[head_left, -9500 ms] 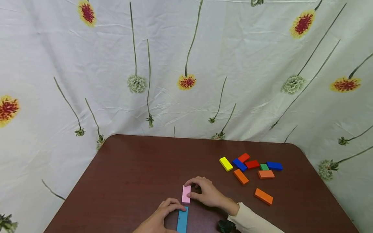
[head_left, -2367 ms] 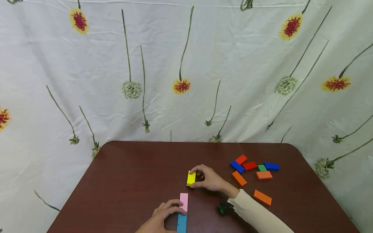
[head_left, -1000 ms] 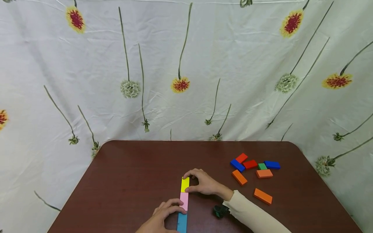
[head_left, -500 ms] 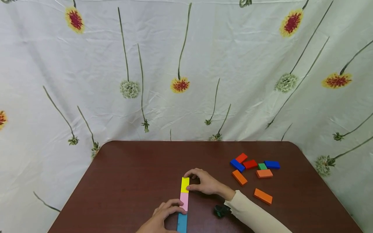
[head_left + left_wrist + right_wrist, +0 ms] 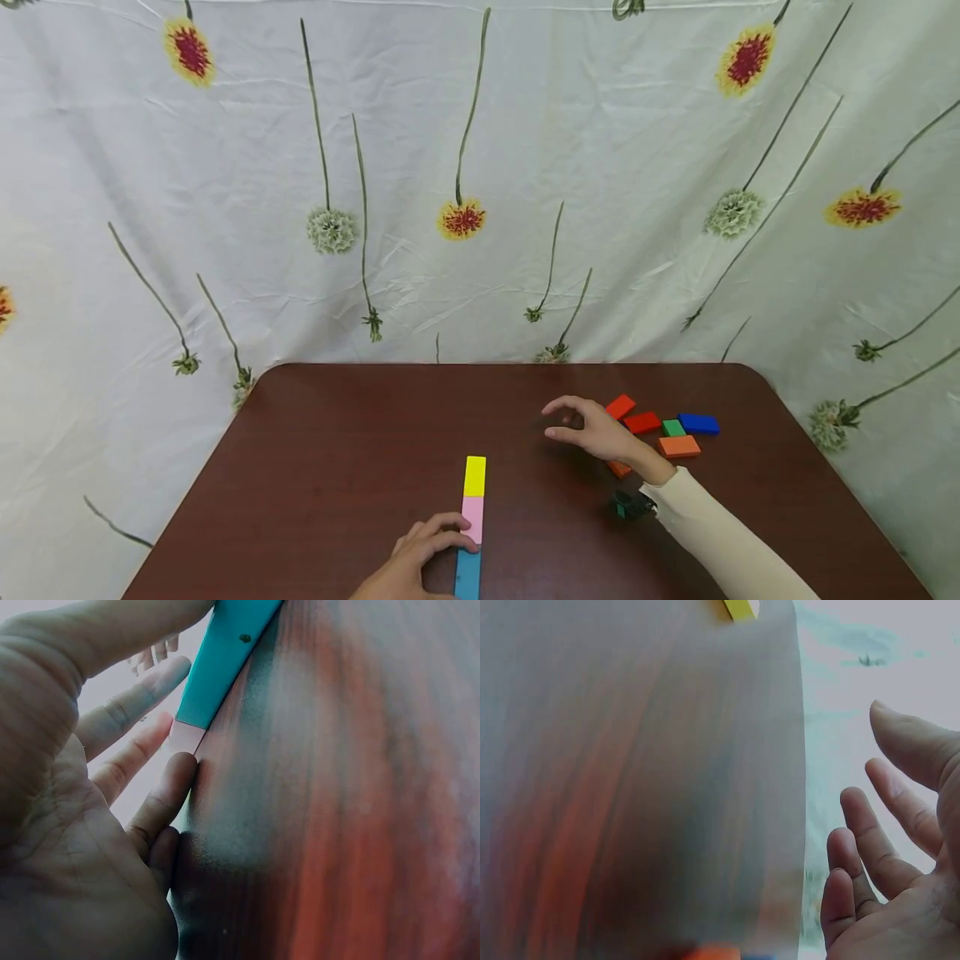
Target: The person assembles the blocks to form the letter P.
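Note:
A straight row of flat blocks lies on the table: yellow (image 5: pixel 475 477) at the far end, pink (image 5: pixel 473 517) in the middle, light blue (image 5: pixel 468 575) nearest. They meet end to end. My left hand (image 5: pixel 411 557) rests at the row's left side, fingertips touching near the pink and light blue joint. Its fingers look fairly straight in the left wrist view, beside the light blue block (image 5: pixel 229 660). My right hand (image 5: pixel 596 429) is over the table beside the loose blocks, thumb and fingers apart, holding nothing. In the right wrist view, that hand (image 5: pixel 900 855) has spread fingers.
Two red blocks (image 5: pixel 642 422), a green block (image 5: pixel 672 427), a dark blue block (image 5: pixel 698 424) and an orange block (image 5: pixel 678 447) lie at the back right. Another orange block (image 5: pixel 619 469) is partly behind my right hand. A flowered cloth (image 5: pixel 420 275) hangs behind the brown table (image 5: pixel 337 450).
The yellow block has gone from the loose group to the far end of the row. My right hand has let go of it and moved right. The left hand stays beside the row.

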`<state>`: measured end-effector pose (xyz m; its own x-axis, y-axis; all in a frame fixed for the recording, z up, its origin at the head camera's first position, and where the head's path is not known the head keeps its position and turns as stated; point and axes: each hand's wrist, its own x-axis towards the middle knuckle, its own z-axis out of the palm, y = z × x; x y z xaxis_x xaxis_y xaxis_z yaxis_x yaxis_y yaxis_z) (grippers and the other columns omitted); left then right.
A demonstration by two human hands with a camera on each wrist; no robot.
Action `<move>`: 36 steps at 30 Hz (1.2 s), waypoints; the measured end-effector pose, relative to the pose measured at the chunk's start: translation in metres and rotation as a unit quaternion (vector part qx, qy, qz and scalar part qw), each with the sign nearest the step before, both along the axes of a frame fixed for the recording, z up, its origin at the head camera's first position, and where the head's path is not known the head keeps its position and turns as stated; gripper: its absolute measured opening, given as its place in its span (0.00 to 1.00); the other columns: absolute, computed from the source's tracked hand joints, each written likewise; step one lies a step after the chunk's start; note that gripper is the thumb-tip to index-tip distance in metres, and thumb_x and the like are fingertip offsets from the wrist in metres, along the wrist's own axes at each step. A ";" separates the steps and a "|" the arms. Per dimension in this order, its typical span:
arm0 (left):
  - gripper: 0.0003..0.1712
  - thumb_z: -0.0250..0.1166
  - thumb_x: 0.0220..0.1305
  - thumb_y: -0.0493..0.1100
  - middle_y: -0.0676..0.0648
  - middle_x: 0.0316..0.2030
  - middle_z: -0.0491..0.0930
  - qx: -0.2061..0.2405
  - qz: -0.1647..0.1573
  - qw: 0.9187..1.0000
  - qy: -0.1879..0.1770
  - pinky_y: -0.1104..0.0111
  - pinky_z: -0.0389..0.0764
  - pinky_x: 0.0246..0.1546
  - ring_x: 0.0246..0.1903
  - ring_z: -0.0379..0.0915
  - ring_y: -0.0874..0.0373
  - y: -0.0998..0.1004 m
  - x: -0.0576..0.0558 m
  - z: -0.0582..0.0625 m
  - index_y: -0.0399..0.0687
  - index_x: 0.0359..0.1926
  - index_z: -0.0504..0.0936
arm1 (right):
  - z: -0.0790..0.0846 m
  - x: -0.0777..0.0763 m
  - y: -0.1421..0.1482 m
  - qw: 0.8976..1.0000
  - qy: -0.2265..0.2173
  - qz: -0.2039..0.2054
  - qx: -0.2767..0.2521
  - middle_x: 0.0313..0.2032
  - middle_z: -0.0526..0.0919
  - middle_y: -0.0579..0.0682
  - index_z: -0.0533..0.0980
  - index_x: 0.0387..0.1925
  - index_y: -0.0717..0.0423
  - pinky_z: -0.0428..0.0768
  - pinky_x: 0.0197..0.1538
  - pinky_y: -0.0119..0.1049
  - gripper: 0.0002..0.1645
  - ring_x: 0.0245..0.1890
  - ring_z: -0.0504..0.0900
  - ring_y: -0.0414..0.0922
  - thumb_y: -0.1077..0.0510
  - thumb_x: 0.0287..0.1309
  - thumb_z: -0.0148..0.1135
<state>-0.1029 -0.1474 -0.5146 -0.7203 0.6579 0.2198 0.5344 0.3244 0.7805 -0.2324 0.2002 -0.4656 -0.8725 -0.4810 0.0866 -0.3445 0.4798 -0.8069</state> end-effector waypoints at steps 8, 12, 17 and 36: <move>0.30 0.79 0.51 0.54 0.50 0.60 0.71 0.000 -0.001 1.000 0.028 0.60 0.58 0.41 0.50 0.58 0.67 -0.001 -0.001 -0.002 0.62 0.55 0.79 | 0.002 -0.002 0.050 0.999 -0.014 -0.037 0.027 0.60 0.78 0.57 0.76 0.58 0.59 0.76 0.49 0.41 0.24 0.51 0.76 0.52 0.51 0.67 0.64; 0.30 0.79 0.51 0.53 0.51 0.60 0.71 0.000 0.000 1.000 0.016 0.59 0.58 0.42 0.51 0.57 0.68 -0.001 -0.001 -0.001 0.63 0.55 0.79 | 0.001 -0.004 0.068 0.999 -0.003 -0.026 0.033 0.60 0.78 0.59 0.77 0.57 0.61 0.75 0.55 0.48 0.22 0.55 0.75 0.57 0.53 0.68 0.63; 0.30 0.80 0.50 0.54 0.51 0.60 0.71 0.000 0.001 1.000 0.023 0.60 0.58 0.41 0.50 0.58 0.68 -0.001 -0.001 -0.003 0.63 0.55 0.79 | -0.003 -0.008 0.086 0.999 -0.015 0.005 0.032 0.63 0.74 0.65 0.78 0.55 0.61 0.76 0.56 0.41 0.15 0.58 0.73 0.62 0.62 0.69 0.60; 0.32 0.80 0.47 0.56 0.53 0.59 0.72 -0.003 0.011 0.998 0.056 0.61 0.60 0.39 0.50 0.59 0.67 -0.002 -0.001 -0.006 0.65 0.54 0.79 | -0.009 -0.014 0.093 0.994 -0.091 0.042 0.034 0.72 0.60 0.70 0.76 0.55 0.64 0.73 0.61 0.56 0.25 0.70 0.58 0.72 0.78 0.55 0.57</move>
<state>-0.1039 -0.1490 -0.5209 -0.7059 0.6436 0.2958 0.6110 0.3421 0.7139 -0.2467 0.2931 -0.4750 -0.8270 -0.5524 -0.1045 -0.2367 0.5107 -0.8265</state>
